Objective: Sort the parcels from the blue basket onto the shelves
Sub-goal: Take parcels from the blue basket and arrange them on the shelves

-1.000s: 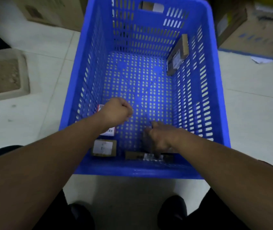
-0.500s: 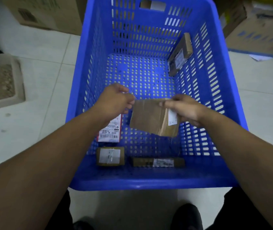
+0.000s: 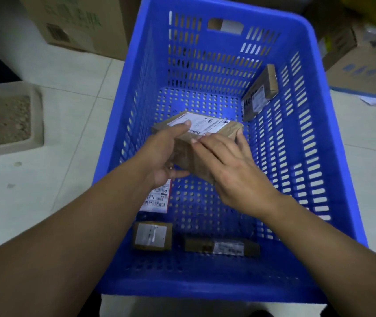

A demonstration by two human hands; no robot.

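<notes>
Holding a brown parcel (image 3: pixel 207 124) over the floor of the blue basket (image 3: pixel 319 161), we grip it with our left hand (image 3: pixel 161 156), thumb on the white label and fingers underneath. Our right hand (image 3: pixel 232 172) presses on its near side with fairly straight fingers. Below our left wrist lies a red-edged parcel (image 3: pixel 158 200), and nearer us a small brown parcel (image 3: pixel 152 235) beside a long flat parcel (image 3: pixel 222 247). Beyond our right hand, another parcel (image 3: pixel 260 92) leans on the basket wall.
</notes>
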